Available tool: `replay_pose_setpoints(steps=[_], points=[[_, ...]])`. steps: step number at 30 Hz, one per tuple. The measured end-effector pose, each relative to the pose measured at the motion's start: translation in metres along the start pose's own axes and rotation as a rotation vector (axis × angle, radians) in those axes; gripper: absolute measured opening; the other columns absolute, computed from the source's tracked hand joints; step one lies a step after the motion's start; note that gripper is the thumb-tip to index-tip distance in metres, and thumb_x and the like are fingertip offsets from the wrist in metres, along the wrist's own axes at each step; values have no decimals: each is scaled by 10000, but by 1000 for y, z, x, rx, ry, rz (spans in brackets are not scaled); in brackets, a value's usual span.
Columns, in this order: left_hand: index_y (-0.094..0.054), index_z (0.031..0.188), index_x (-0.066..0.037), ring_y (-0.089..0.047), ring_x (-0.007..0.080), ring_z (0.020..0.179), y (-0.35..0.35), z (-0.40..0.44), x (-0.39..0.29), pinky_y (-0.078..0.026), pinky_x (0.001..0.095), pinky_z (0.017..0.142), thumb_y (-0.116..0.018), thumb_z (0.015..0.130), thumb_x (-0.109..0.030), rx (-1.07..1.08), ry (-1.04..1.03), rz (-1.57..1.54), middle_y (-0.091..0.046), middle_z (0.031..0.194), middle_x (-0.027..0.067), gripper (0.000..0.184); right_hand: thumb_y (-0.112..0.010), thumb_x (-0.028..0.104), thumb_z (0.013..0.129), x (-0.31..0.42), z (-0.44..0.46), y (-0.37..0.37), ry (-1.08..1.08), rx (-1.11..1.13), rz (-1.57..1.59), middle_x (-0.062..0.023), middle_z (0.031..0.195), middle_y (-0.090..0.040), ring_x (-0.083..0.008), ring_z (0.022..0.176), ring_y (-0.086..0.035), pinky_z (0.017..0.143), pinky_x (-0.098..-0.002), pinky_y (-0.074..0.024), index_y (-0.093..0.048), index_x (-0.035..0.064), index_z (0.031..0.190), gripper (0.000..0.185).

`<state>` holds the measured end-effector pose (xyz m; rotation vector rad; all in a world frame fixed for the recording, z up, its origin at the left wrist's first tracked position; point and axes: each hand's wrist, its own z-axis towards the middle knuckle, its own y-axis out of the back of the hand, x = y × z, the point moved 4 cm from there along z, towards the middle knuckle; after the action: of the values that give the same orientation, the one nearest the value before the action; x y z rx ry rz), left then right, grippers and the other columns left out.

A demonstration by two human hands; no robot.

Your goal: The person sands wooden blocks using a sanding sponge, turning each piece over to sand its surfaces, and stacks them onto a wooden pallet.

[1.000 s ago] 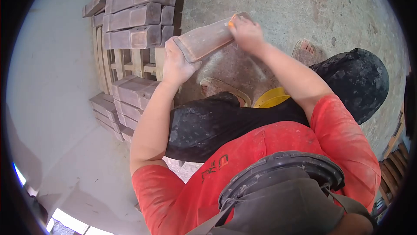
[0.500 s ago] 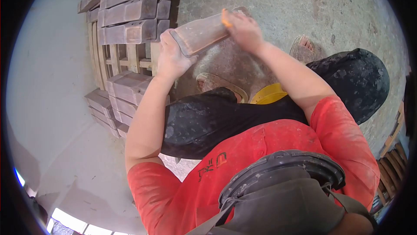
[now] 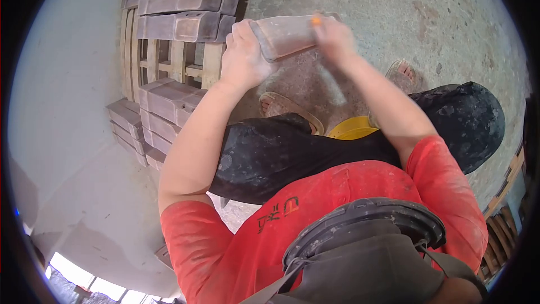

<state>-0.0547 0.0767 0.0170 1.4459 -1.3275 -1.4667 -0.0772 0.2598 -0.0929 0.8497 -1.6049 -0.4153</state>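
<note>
A long, dusty grey-brown block (image 3: pixel 288 35) with worn, rounded edges is held up over the floor in front of me. My left hand (image 3: pixel 246 59) is wrapped round its left end. At the far right end, my right hand (image 3: pixel 336 41) is closed and slightly smeared by motion. From its fingers pokes a small orange piece (image 3: pixel 316 21), close against the upper face of the block; most of that piece is hidden, so its kind does not show.
Similar blocks are stacked on a wooden pallet (image 3: pixel 179 59) at the upper left, with a lower stack (image 3: pixel 169 104) nearer. Between my legs, above the concrete floor (image 3: pixel 382 0), sits a yellow round object (image 3: pixel 353 128). Curved brown pieces (image 3: pixel 500 231) stand at the right edge.
The block and both hands have shifted right in view, and the block lies more level. My right hand has moved a little right and down, still with the orange piece.
</note>
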Motion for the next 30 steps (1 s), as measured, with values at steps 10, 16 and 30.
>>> replay_pose_setpoints(steps=[10, 16, 30], points=[[-363, 1192, 5, -510, 436, 1059, -3, -11, 1, -490, 490, 858, -801, 653, -282, -16, 17, -8, -461, 1148, 214, 751, -596, 175, 890, 18, -8, -9, 344, -179, -161, -107, 1255, -623, -257, 1196, -567, 1028, -464, -402, -606, 74, 1228, 353], [-342, 1207, 3, -502, 433, 1109, -7, 0, 1, -491, 478, 881, -831, 613, -254, 33, 22, 44, -457, 1183, 206, 811, -592, 176, 890, 52, -40, 12, 650, -342, 171, -156, 1222, -631, -295, 1158, -587, 985, -419, -446, -610, 53, 1220, 353], [-360, 1187, 14, -528, 432, 1065, -4, 3, -4, -498, 475, 873, -843, 616, -270, -3, -1, 49, -481, 1172, 218, 800, -585, 208, 887, 47, -18, 7, 448, -280, 45, -109, 1194, -602, -305, 1117, -551, 971, -405, -432, -631, 47, 1184, 341]])
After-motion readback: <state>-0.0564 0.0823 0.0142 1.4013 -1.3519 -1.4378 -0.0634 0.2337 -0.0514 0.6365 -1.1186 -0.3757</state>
